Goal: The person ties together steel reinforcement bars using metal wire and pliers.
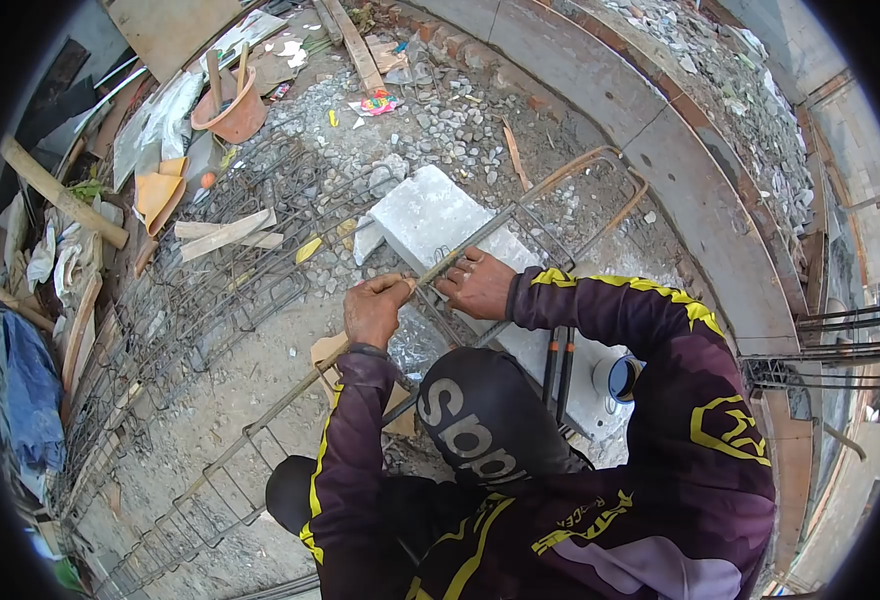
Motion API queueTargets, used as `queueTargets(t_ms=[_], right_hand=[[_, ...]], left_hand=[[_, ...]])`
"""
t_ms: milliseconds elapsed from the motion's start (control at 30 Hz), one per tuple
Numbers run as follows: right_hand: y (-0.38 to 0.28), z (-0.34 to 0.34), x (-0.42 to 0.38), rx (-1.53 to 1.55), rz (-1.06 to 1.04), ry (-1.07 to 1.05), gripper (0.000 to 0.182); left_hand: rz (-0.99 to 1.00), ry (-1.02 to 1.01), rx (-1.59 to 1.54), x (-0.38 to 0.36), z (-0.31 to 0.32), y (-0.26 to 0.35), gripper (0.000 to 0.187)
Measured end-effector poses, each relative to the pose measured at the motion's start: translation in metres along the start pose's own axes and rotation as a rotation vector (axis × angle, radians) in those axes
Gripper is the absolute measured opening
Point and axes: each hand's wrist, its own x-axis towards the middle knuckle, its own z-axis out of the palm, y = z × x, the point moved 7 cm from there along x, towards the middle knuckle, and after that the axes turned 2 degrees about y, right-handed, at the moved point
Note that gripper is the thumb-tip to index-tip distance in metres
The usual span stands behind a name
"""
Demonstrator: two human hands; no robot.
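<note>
A long rebar cage (285,403) runs diagonally from the lower left to the upper right, its top bar passing under both hands. My left hand (373,308) is closed at this bar, fingertips pinched together on something too small to make out. Just right of it, my right hand (477,284) has its fingers curled on the same bar. Beneath the cage lies a pale concrete slab (438,215). Tool handles (558,372), black with orange bands, rest on the slab near my right forearm, beside a cup (618,378).
More rebar cages (250,240) lie on the gravel at the left. An orange bucket (232,106) stands at the upper left, near wood scraps (228,234). A blue tarp (32,395) is at the far left. A low curved wall (660,160) borders the right.
</note>
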Motion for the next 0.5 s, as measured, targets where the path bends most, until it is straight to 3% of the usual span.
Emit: queueTargets(t_ms=[133, 233, 333, 433, 500], right_hand=[[-0.011, -0.040, 0.003, -0.026, -0.080, 0.267, 0.013], [-0.014, -0.046, 0.004, 0.012, -0.109, 0.249, 0.013], [-0.001, -0.033, 0.006, 0.300, 0.085, 0.155, 0.017], [0.012, -0.011, 0.004, 0.665, 0.501, -0.166, 0.024], [0.014, -0.006, 0.002, 0.780, 0.489, -0.125, 0.026]], left_hand=[[-0.015, -0.005, -0.062, -0.003, 0.002, 0.003, 0.029], [-0.029, -0.008, -0.077, -0.005, 0.002, 0.005, 0.029], [-0.019, -0.004, -0.068, -0.003, 0.002, 0.002, 0.028], [-0.005, 0.005, -0.058, -0.002, 0.002, 0.000, 0.028], [-0.003, 0.016, -0.058, -0.001, 0.001, 0.000, 0.028]])
